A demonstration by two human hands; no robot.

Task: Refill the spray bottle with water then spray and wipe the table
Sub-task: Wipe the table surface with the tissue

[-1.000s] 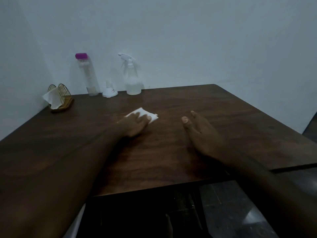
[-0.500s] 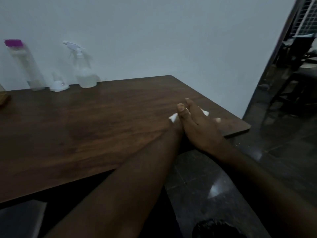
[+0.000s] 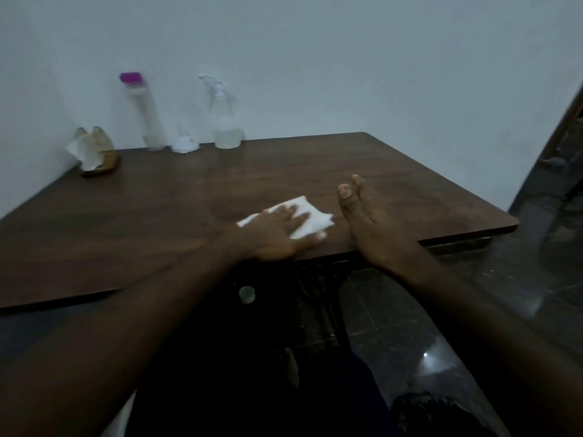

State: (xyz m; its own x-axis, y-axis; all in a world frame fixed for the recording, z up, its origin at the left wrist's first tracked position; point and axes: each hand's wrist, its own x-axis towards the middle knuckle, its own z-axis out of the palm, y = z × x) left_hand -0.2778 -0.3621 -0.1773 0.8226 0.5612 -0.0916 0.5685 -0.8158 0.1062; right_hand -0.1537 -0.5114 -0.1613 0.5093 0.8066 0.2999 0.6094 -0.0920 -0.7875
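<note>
Under both hands spreads the dark wooden table (image 3: 157, 216). The left hand (image 3: 277, 234) presses flat, fingers spread, on a white tissue (image 3: 310, 216). The right hand (image 3: 369, 222), just beside it, stands on edge with fingers straight, holding nothing. Well beyond the left hand stands the spray bottle (image 3: 225, 121), by the wall. The tissue looks thin, soft and probably damp. It could bunch or tear, so press its middle with a flat palm rather than pinching a corner.

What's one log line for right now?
step: wiping | left hand: presses white paper tissue on dark wooden table | right hand: holds nothing
</note>
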